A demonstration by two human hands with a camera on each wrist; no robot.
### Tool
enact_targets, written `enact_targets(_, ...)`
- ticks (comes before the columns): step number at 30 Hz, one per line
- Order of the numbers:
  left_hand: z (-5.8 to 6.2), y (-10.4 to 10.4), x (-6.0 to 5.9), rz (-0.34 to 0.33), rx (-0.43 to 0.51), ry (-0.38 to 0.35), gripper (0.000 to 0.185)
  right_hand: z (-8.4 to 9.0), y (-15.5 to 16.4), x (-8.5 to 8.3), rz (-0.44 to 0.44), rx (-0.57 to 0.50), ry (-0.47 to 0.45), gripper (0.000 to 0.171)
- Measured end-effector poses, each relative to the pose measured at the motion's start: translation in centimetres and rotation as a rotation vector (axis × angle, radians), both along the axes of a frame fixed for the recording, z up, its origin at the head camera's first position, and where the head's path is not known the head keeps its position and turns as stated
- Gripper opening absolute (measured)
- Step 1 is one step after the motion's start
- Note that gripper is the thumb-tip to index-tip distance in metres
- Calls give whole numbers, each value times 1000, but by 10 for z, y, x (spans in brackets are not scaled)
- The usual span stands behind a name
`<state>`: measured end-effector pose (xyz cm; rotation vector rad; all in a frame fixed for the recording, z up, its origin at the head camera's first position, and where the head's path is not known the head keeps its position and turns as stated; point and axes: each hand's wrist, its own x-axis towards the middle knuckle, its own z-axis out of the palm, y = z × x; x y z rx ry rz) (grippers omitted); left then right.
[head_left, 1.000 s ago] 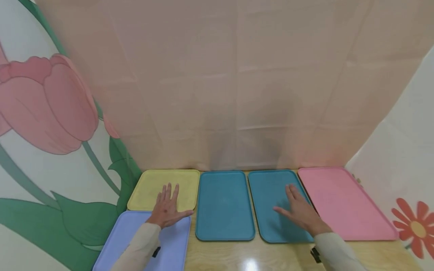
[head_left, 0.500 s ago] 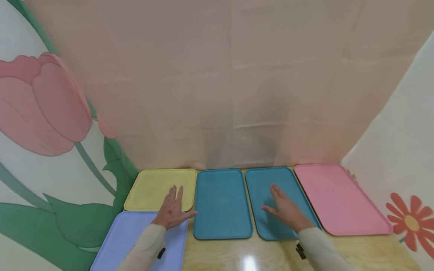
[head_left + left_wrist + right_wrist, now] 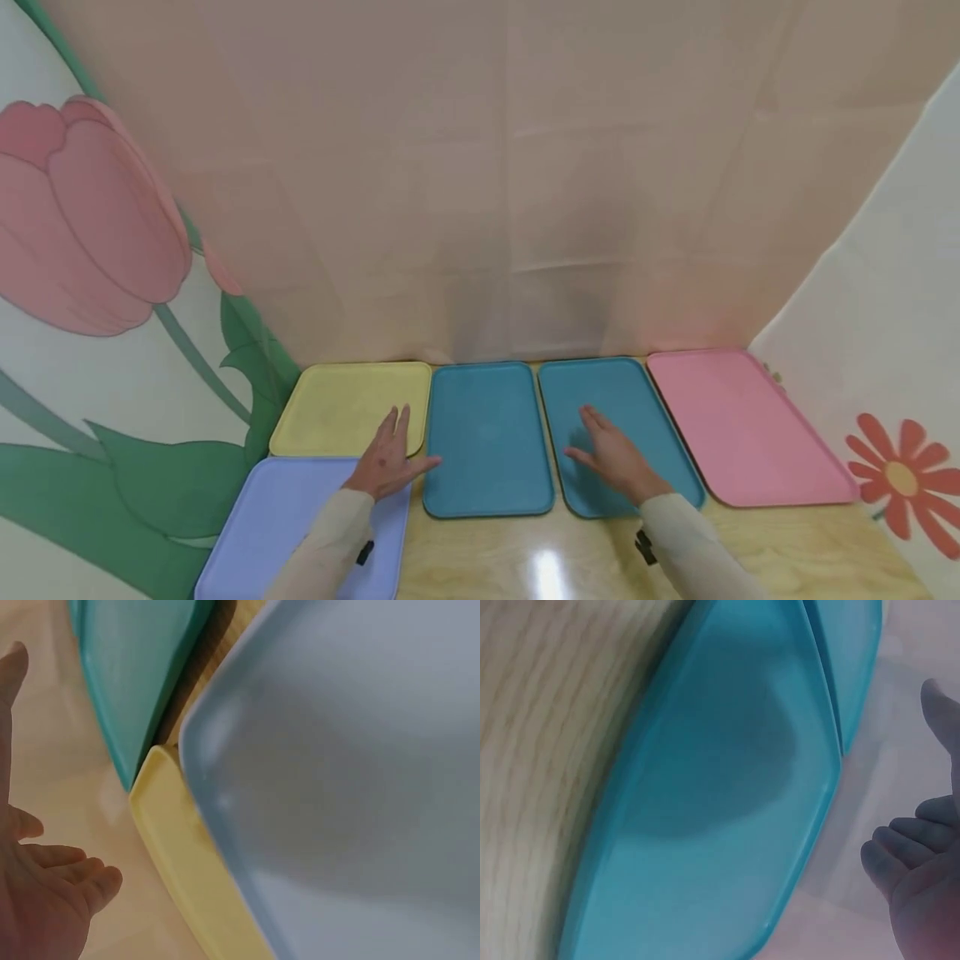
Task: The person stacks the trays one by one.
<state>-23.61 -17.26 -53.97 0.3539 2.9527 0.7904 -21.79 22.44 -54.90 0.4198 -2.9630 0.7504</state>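
My left hand (image 3: 386, 460) hovers over the meeting edges of the yellow tray (image 3: 330, 408) and the lavender tray (image 3: 277, 517), fingers extended and thumb spread toward the left blue tray (image 3: 487, 442). It holds nothing. Above the right blue tray (image 3: 645, 417) hangs my right hand (image 3: 618, 458), its fingers straight and thumb apart, with a shadow on the tray below it. Nothing lies between its fingers either. In the left wrist view the left palm (image 3: 45, 907) shows bare, and the right palm (image 3: 930, 892) likewise in the right wrist view.
A pink tray (image 3: 750, 433) lies at the far right of the wooden table (image 3: 480, 554). Behind the trays rises a beige sheet (image 3: 450, 208). Flower-printed walls stand at the sides, with a tulip (image 3: 97, 225) on the left and a red flower (image 3: 900, 479) on the right.
Both hands have come closer together: the right hand moved left over its blue tray, the left hand slightly right. The head view has shifted a little. The trays keep their places.
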Motion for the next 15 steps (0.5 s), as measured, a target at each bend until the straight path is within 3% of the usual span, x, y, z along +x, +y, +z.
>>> enact_targets(15, -23, 11, -4, 75, 142, -12, 104, -11, -23, -11, 8, -103, 34, 62)
